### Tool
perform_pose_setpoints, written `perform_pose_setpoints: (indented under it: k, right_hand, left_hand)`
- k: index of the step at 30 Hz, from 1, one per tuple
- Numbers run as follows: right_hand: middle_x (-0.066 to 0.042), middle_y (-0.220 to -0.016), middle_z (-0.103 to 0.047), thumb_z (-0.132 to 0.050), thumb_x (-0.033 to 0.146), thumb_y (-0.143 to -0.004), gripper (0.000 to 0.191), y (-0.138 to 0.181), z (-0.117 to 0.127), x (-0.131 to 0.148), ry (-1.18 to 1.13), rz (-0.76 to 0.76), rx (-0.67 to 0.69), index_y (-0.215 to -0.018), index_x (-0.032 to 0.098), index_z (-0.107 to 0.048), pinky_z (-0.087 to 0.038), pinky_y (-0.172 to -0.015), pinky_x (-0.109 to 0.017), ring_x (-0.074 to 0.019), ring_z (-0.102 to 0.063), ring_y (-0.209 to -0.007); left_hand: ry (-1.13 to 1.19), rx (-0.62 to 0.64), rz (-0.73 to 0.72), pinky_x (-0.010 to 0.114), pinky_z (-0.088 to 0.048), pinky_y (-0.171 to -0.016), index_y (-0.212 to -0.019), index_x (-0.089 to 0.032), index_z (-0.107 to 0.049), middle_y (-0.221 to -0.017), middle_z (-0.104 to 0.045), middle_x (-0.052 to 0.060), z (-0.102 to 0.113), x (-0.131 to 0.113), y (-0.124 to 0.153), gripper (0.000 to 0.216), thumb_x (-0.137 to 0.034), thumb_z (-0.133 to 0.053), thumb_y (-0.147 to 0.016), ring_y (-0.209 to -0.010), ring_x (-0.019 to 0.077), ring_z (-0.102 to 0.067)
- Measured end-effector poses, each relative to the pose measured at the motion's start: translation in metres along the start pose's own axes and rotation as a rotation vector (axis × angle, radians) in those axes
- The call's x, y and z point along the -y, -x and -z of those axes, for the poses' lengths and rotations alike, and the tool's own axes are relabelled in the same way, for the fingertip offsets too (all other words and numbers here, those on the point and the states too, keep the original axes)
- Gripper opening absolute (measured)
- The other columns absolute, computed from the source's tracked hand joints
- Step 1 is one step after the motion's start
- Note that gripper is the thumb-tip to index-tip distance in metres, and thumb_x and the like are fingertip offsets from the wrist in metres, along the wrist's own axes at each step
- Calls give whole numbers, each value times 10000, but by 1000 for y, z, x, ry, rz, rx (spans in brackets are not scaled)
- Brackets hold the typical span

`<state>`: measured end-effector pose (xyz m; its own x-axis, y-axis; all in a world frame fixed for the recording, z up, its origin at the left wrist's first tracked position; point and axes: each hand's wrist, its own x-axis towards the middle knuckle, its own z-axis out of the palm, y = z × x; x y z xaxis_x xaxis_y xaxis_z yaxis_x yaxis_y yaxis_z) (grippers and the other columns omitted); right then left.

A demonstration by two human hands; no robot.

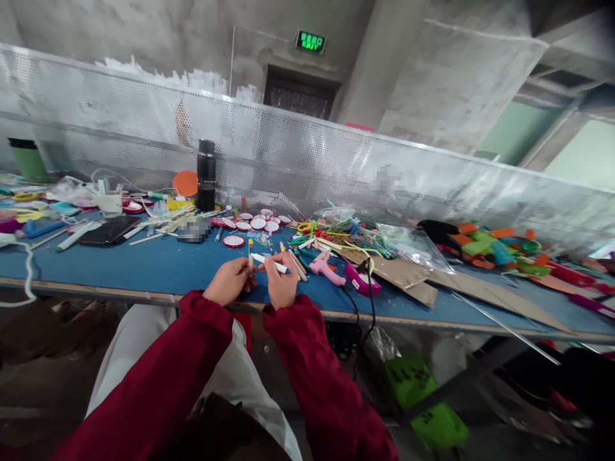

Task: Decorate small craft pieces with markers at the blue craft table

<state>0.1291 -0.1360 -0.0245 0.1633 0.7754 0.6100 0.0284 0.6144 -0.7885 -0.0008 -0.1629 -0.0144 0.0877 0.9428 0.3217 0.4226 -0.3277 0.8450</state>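
Note:
Both of my hands rest on the front part of the blue table (158, 266), in dark red sleeves. My left hand (229, 280) is closed around a thin wooden stick (250, 251) that stands upright out of the fingers. My right hand (281, 280) is closed on a white marker pen (269, 262), held nearly level with its tip pointing left toward the stick. The two hands almost touch each other.
Red-and-white round discs (250, 225), a pink glue gun (327, 267) with black cord, a magenta tool (362, 282), cardboard sheets (408, 275), coloured sticks and plastic bags litter the table. A black bottle (206, 174), a phone (109, 230) and a perforated metal screen (307, 160) stand behind.

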Motion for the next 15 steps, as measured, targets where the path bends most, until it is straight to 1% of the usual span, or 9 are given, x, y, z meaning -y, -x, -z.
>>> perform_pose_setpoints:
  k: [4,9,15]
  right_hand:
    - [33,-616,-626,-566,296,-804,164,0,0,0,23,20,-49,-674,201,-536,-467,-655,-265,-130,-587,-622]
    - [38,-610,-626,-565,307,-806,174,0,1,0,9,2,-2,-675,199,-528,-463,-630,-255,-119,-573,-587]
    - [26,-635,-625,-556,310,-811,170,0,2,-2,31,21,-54,-685,197,-545,-467,-683,-270,-134,-584,-654]
  left_hand:
    - [-6,-2,-8,242,-382,-521,-735,-182,-548,-655,-653,11,0,0,0,206,-322,-445,-846,-495,121,-550]
    - [-14,3,-22,239,-390,-528,-734,-180,-546,-655,-650,10,0,1,0,211,-319,-435,-847,-499,119,-550]
    - [3,-4,-24,240,-409,-530,-771,-179,-549,-682,-658,11,-1,4,-1,194,-311,-427,-843,-503,120,-562]
